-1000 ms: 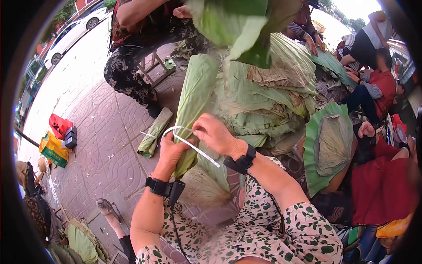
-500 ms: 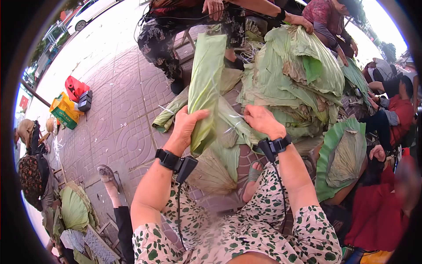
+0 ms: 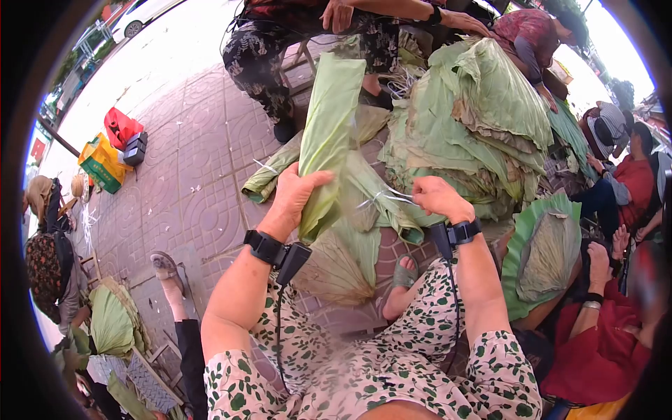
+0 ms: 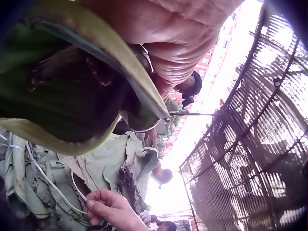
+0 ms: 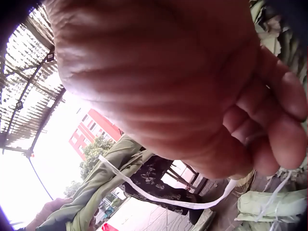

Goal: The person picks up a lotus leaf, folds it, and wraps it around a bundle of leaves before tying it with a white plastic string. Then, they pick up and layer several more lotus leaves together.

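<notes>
Green leaf roll (image 3: 327, 133) sits tilted in the curled fingers of the left hand (image 3: 295, 197); the right hand (image 3: 444, 199) pinches a white strip (image 3: 400, 197) near a tied bundle (image 3: 393, 215). Left wrist view: the leaf roll's open end. Right wrist view: the white strip sags.

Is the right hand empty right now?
No, the right hand pinches a white strip between thumb and fingers.

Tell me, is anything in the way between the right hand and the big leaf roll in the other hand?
Nothing solid that I can see. Only a thin white strip, pinched by the right hand, dangles in the gap. The tied bundle lies lower down, beneath the leaf roll.
</notes>
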A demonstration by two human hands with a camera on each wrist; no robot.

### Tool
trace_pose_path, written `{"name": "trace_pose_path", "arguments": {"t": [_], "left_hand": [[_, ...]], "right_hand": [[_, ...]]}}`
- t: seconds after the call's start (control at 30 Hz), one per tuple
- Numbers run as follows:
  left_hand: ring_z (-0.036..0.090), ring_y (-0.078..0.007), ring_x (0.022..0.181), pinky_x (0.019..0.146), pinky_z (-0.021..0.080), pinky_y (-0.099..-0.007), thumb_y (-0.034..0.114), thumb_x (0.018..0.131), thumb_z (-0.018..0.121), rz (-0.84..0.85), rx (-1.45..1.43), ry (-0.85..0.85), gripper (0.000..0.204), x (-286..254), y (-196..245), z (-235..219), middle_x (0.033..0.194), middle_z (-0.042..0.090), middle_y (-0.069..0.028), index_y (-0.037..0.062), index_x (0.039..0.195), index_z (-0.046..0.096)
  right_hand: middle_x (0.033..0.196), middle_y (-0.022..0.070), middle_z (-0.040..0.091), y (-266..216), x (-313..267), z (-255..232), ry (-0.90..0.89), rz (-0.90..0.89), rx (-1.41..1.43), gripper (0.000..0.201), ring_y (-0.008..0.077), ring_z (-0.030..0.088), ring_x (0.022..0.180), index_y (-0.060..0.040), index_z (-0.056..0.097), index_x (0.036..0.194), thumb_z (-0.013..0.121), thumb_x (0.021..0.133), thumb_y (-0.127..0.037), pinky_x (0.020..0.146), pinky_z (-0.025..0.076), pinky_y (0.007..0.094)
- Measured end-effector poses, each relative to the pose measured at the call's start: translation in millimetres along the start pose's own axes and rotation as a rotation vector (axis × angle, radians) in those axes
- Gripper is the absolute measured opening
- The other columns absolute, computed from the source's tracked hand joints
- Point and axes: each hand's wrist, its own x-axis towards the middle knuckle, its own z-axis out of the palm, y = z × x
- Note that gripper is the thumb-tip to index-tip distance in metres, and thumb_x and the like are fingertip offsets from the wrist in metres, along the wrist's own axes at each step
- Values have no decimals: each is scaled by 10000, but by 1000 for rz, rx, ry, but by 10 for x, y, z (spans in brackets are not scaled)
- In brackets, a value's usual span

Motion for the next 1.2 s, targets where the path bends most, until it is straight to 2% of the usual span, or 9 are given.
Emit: {"name": "trace_pose_path", "arguments": {"t": [0.03,0.1,0.23,0.4,0.47,0.53,0.6,0.73,1.2], "left_hand": [[633,-160,744,673,531,-290,62,710,721,-5,1,7,414,-9,2,7,937,638,-113,-48,1066,540],[633,-161,744,674,532,-291,60,711,720,-4,3,5,411,-24,12,18,937,638,-114,-48,1064,541],[629,-158,751,673,529,-292,63,703,728,-13,7,-22,410,-14,-22,10,939,636,-115,-50,1053,546],[619,-153,764,673,518,-288,89,678,744,4,78,-19,450,-7,-76,57,939,632,-116,-55,1057,548],[617,-152,768,677,514,-287,107,668,748,17,116,-18,470,-9,-74,76,941,631,-116,-58,1061,549],[640,-169,748,675,537,-297,36,723,710,61,232,-27,410,16,-105,75,936,642,-119,-58,1083,538],[631,-157,784,707,522,-289,54,717,720,63,300,-26,434,31,-124,82,952,639,-116,-62,1094,539],[613,-152,824,759,500,-284,91,693,735,81,419,-78,496,-25,-90,171,974,630,-114,-67,1116,530],[591,-136,852,771,486,-275,109,677,747,107,407,-131,554,-152,3,279,990,616,-94,-66,1148,514]], "right_hand": [[695,102,606,45,-18,-37,2,2,-2,139,187,597,549,5,592,845,563,757,-98,548,468,314],[849,138,621,130,-47,-116,-59,215,-138,178,235,631,619,-21,598,867,572,749,-152,645,479,368],[878,139,634,350,-40,-60,13,163,-135,226,245,644,703,-28,606,937,584,745,-145,679,485,371],[938,173,637,236,141,27,328,-136,45,301,264,633,831,-10,588,1044,586,779,-152,733,490,374],[947,178,632,5,114,12,437,-203,154,277,266,631,817,0,583,1042,576,802,-138,724,491,364],[956,182,627,-224,78,15,543,-267,263,254,268,628,803,10,578,1040,566,824,-124,715,493,354],[943,164,617,-361,66,53,654,-431,344,232,255,618,764,14,568,1052,563,844,-88,693,491,335],[899,138,593,-522,77,110,667,-479,316,245,223,597,704,19,560,1058,585,834,-77,650,482,327],[917,142,571,-518,230,199,654,-449,330,190,268,595,753,6,558,1002,582,826,-63,682,487,348]]}}
